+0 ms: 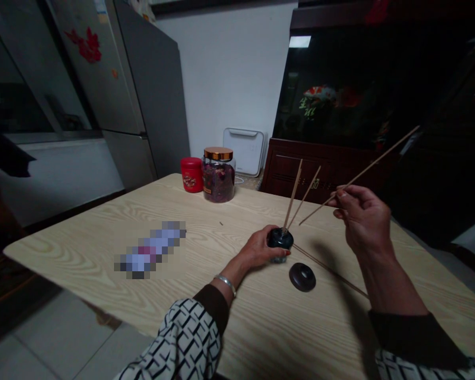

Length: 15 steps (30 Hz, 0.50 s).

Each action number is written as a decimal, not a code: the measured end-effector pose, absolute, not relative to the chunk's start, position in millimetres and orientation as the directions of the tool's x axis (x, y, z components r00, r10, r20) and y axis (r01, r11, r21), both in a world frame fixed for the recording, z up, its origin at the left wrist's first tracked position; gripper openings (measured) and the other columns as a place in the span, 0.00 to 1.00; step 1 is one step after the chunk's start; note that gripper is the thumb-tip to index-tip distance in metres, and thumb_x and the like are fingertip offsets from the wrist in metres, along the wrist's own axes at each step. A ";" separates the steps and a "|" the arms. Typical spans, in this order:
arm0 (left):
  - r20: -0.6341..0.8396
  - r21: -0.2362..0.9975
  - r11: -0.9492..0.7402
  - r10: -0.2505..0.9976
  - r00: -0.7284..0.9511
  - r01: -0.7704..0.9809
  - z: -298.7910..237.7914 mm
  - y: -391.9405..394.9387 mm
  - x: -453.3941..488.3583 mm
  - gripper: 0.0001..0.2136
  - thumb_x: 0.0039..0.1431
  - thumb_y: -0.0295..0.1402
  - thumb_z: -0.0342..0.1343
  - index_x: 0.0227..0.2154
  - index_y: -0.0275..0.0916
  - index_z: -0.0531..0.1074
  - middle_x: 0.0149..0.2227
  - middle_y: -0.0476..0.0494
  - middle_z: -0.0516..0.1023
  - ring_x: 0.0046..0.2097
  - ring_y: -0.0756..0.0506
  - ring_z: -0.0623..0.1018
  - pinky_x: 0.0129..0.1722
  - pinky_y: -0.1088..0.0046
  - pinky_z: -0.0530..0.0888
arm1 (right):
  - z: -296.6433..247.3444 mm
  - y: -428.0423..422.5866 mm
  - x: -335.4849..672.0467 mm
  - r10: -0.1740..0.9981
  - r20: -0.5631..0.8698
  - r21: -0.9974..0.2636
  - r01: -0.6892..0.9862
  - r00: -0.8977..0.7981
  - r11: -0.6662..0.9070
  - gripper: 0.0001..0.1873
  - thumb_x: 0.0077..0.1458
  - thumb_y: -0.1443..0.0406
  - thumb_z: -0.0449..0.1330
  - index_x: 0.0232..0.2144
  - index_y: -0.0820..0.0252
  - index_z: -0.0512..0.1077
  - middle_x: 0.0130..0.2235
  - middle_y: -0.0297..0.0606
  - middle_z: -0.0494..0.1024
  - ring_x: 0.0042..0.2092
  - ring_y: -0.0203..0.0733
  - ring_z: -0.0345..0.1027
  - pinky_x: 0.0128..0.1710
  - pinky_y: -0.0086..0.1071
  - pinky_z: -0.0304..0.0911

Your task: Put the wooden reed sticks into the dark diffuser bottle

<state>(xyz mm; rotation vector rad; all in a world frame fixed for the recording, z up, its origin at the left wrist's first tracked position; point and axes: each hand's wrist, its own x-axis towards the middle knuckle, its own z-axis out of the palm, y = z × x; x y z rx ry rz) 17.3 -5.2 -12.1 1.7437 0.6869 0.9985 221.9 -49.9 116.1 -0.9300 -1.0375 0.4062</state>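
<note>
My left hand (261, 247) is wrapped round a small dark glass bottle (282, 238) on the table. Several thin reed sticks (293, 198) stand tilted in the bottle's neck. Up and to the right, my right hand (364, 219) pinches one long reed stick (374, 162) between thumb and fingers. Its lower end points down toward the bottle, in the air and apart from it. A dark round ring-shaped lid (302, 277) with a hole lies just in front of the bottle. Another reed stick (332, 271) lies on the table, running from behind the bottle toward my right forearm.
Toward the back of the wooden table (103, 227) stand a red canister (192, 174) and a glass jar (218, 177) with a copper-coloured lid. A blurred-out flat item (152, 250) lies at the left. Beyond are a fridge (150, 95) and a fish tank (340, 105).
</note>
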 end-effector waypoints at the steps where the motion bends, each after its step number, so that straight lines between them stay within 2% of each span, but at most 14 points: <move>1: 0.314 0.929 -0.369 0.806 0.501 0.010 -12.0 -5.3 17.3 0.32 0.43 0.39 0.72 0.52 0.38 0.70 0.46 0.38 0.77 0.48 0.40 0.76 0.51 0.61 0.72 | 116.1 -50.9 216.9 0.683 0.561 -0.807 0.127 0.467 0.577 0.11 0.46 0.63 0.69 0.33 0.59 0.74 0.31 0.35 0.77 0.29 0.34 0.71 0.20 0.23 0.58; 8: 0.290 0.939 -0.343 0.823 0.489 0.021 -12.6 -4.3 18.8 0.34 0.41 0.40 0.72 0.53 0.37 0.70 0.45 0.38 0.77 0.47 0.41 0.76 0.50 0.62 0.73 | 105.4 -51.4 194.9 0.744 0.595 -0.803 0.271 0.304 0.531 0.10 0.51 0.61 0.67 0.34 0.59 0.72 0.33 0.35 0.77 0.31 0.36 0.74 0.22 0.25 0.61; 15: 0.304 0.929 -0.367 0.826 0.474 0.043 -10.8 -6.2 17.8 0.33 0.42 0.40 0.72 0.53 0.37 0.70 0.44 0.38 0.77 0.47 0.40 0.76 0.49 0.61 0.73 | 93.7 -47.6 195.7 0.848 0.500 -0.838 0.344 0.175 0.423 0.13 0.52 0.57 0.65 0.33 0.59 0.70 0.32 0.37 0.77 0.31 0.40 0.75 0.22 0.26 0.62</move>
